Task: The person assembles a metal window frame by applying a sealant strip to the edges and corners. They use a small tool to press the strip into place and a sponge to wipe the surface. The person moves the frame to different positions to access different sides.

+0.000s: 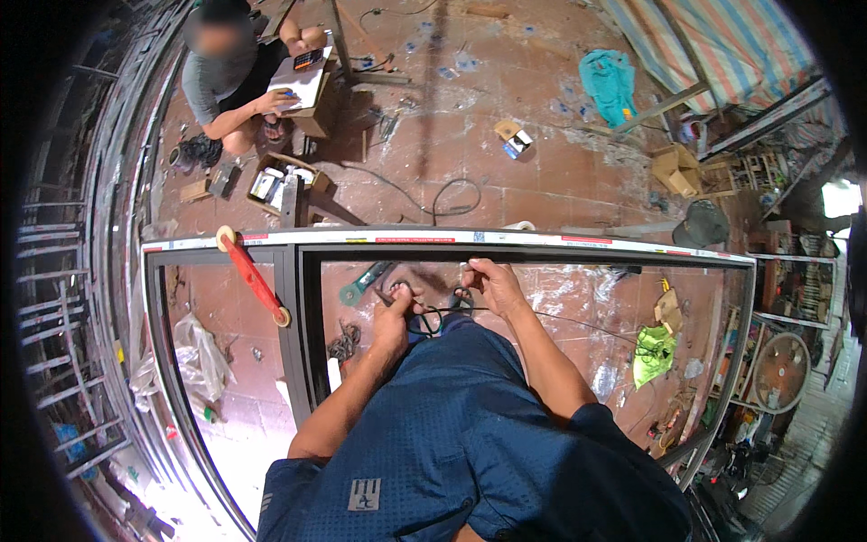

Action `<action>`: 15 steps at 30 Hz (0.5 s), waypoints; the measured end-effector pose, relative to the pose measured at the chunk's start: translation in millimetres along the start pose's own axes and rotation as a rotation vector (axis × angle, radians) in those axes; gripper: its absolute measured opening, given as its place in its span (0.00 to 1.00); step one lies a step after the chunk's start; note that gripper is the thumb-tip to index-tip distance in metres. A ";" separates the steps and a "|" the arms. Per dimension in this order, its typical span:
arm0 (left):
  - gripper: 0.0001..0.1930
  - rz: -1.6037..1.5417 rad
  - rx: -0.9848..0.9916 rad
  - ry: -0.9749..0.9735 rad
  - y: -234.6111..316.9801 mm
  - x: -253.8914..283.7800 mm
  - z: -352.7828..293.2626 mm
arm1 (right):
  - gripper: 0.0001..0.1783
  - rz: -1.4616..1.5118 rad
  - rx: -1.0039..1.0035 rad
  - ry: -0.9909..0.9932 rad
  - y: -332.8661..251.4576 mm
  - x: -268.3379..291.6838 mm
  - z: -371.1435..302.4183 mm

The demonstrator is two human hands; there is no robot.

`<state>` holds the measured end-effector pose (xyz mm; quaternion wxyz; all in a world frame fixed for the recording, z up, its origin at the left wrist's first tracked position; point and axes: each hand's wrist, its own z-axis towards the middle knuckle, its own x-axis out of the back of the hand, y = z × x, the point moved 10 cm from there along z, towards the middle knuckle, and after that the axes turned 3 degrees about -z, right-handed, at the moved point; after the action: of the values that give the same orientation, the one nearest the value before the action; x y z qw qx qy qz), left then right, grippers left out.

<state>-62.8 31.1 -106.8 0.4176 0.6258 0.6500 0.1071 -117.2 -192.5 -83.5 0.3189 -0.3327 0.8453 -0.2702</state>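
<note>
The left hand (394, 318) is grasping a thin black cord (441, 310), which is looping between both hands over the right opening of the dark frame (296, 330). The right hand (497, 287) is bending its fingers at the far rail; whether it is gripping anything cannot be told. A red-handled roller (255, 276) is lying aslant at far left. Beyond, a co-worker (215, 86) is sitting beside a cardboard box (318, 116).
</note>
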 end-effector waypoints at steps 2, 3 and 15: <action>0.23 -0.217 0.043 0.110 -0.4 5.0 -12.8 | 0.12 -0.014 -0.075 -0.052 1.1 -12.9 3.2; 0.25 -0.323 0.051 0.163 -0.2 8.1 -17.6 | 0.12 -0.020 -0.106 -0.085 3.3 -21.0 5.6; 0.29 -0.246 -0.097 0.335 0.0 -4.8 -52.2 | 0.12 0.049 -0.047 -0.218 10.3 -56.2 16.3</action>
<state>-98.8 46.8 -72.0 0.3433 0.4944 0.7758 0.1892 -77.2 -148.6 -80.8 0.4075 -0.3468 0.8196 -0.2047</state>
